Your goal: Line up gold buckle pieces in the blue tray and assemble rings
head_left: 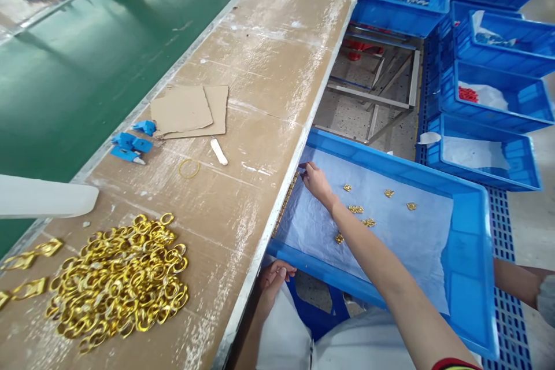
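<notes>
My right hand reaches into a blue plastic bin lined with a white sheet. Its fingers are pinched together at the far end of a row of small gold pieces along the bin's left wall; what is between the fingertips is hidden. Several loose gold pieces lie on the sheet beside my forearm. Below the bin's near edge, my left hand is curled close to the table edge, thumb against fingers, and whatever it may hold is too small to make out.
A heap of gold rings covers the near left of the table. Cardboard sheets, blue pieces and a white stick lie beyond. Blue bins stand stacked at right, and another person's arm shows there.
</notes>
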Available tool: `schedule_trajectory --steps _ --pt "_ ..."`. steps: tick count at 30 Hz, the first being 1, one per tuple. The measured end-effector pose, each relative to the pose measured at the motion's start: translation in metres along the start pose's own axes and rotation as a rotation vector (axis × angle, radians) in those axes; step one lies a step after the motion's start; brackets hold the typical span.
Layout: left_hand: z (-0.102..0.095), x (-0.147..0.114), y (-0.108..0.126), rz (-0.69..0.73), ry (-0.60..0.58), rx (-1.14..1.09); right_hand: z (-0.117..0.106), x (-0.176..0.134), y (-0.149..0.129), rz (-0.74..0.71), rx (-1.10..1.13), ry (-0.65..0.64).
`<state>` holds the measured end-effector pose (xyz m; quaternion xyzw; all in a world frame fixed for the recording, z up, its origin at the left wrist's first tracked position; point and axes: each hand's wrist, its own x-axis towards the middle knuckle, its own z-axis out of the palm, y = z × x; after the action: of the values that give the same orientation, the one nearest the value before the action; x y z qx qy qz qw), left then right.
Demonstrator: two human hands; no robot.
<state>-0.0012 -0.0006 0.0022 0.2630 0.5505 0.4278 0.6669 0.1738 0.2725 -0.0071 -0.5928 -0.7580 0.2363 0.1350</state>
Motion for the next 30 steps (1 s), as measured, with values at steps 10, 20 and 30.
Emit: schedule_trajectory --steps 10,20,30 --pt "0.003 -0.004 0.003 -0.026 0.051 -0.023 -0.056 -0.081 0.076 0.407 -0.204 0.092" --pt "0.002 -0.005 0.002 -0.041 0.068 -0.006 -0.017 -0.004 0.032 0.144 -0.090 -0.008" --pt "0.000 -0.004 0.005 -0.041 0.043 0.014 0.008 0.030 0.013 -0.021 0.062 0.009"
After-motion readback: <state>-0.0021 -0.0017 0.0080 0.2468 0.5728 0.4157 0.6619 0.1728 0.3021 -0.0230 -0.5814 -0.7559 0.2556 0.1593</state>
